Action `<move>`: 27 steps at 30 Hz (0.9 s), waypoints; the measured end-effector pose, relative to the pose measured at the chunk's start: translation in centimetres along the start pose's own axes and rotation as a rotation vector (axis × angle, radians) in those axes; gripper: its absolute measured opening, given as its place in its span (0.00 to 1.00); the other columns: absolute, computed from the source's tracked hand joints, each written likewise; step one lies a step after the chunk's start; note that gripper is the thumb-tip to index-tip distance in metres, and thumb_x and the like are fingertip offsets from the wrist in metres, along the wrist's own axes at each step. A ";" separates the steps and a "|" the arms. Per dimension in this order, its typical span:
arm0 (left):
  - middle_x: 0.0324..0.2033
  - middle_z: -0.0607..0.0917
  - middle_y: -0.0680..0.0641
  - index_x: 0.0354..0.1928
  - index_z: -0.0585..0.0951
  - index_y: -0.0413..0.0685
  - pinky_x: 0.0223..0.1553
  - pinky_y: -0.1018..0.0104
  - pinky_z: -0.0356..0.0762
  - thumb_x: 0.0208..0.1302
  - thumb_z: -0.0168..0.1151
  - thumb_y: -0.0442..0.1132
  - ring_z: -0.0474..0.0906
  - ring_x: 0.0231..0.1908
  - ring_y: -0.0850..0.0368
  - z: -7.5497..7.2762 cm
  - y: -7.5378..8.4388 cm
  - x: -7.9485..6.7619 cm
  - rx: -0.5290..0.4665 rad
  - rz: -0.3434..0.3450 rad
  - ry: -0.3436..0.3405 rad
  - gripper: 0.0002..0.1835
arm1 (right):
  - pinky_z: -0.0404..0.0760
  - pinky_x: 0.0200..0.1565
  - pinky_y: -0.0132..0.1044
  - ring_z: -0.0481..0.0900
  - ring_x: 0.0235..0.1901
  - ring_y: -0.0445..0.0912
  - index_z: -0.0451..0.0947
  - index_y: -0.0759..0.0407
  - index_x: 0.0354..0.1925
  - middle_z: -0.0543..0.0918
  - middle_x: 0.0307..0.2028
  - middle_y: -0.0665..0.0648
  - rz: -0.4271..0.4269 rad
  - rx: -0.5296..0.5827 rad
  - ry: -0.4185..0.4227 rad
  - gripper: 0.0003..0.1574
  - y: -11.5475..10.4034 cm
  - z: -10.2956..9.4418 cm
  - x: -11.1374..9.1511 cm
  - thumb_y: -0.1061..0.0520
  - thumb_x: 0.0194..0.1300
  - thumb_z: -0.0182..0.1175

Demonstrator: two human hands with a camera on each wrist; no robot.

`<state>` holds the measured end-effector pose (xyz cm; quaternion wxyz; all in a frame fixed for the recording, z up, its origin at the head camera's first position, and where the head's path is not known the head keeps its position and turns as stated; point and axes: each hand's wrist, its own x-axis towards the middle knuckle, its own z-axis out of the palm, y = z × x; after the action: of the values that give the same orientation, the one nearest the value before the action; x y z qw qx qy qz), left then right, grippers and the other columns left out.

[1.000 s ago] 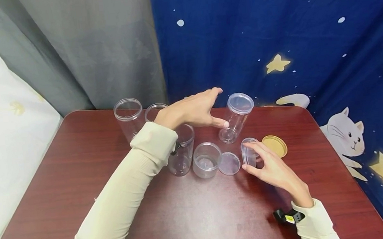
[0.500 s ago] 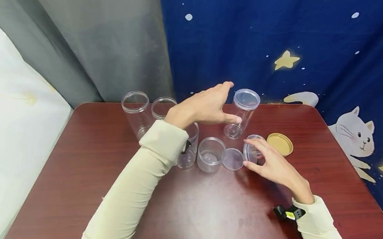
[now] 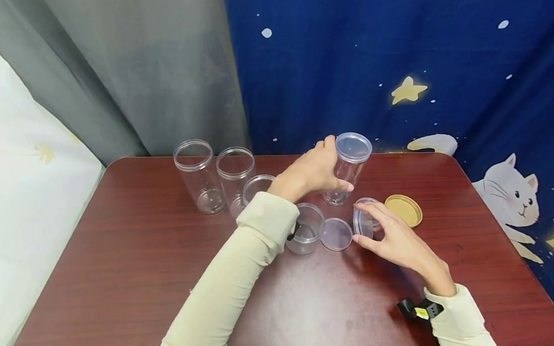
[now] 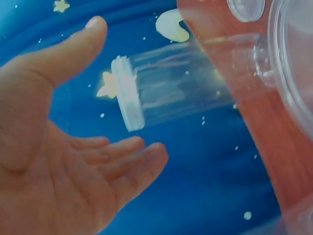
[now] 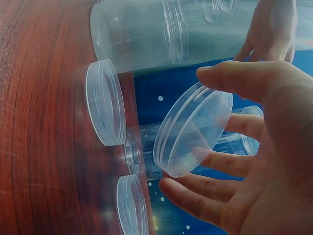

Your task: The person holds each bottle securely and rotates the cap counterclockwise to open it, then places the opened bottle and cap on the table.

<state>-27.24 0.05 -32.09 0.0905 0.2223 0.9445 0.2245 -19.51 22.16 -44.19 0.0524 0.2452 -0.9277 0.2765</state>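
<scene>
A reddish-brown wooden table (image 3: 119,299) stands before a gray curtain (image 3: 171,66) and a dark blue curtain (image 3: 305,53) printed with yellow stars and a pale cat. A person in cream sleeves reaches over it with both hands.

The left hand (image 3: 312,172) is stretched toward a tall clear jar (image 3: 352,168) standing near the table's far edge, its lid on. The thumb and fingers are spread apart, and the left wrist view shows a gap between them and the jar.

The right hand (image 3: 398,236), nearer the person, holds a clear round lid (image 5: 193,129) tilted on edge, its thumb on the rim and its fingers around the other side.

A second clear lid (image 3: 337,234) lies flat just left of the held one; a third clear lid (image 5: 132,205) lies on the table beyond the right hand, beside a gold lid (image 3: 403,210). To the left are a short, wide clear jar (image 3: 313,236) and three tall open-topped jars (image 3: 197,175), the nearest partly hidden by the left wrist.
</scene>
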 end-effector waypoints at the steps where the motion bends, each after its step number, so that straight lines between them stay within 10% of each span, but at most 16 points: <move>1: 0.63 0.72 0.37 0.72 0.54 0.37 0.64 0.57 0.71 0.51 0.76 0.58 0.74 0.61 0.45 0.3 0.0 0.1 -0.007 -0.010 0.005 0.57 | 0.76 0.56 0.53 0.74 0.58 0.52 0.70 0.55 0.65 0.74 0.62 0.59 -0.003 -0.004 0.001 0.41 0.0 0.0 0.0 0.50 0.56 0.73; 27: 0.68 0.67 0.36 0.76 0.49 0.38 0.64 0.52 0.71 0.49 0.78 0.54 0.70 0.65 0.43 6.4 -2.0 2.8 -0.187 -0.160 0.133 0.62 | 0.84 0.43 0.47 0.81 0.47 0.53 0.70 0.56 0.65 0.75 0.60 0.58 0.034 0.031 -0.047 0.41 0.6 0.2 0.0 0.51 0.56 0.73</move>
<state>-28.76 2.22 -38.89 0.0656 0.1215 0.9381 0.3178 -19.84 22.51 -44.65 0.0221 0.2365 -0.9283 0.2860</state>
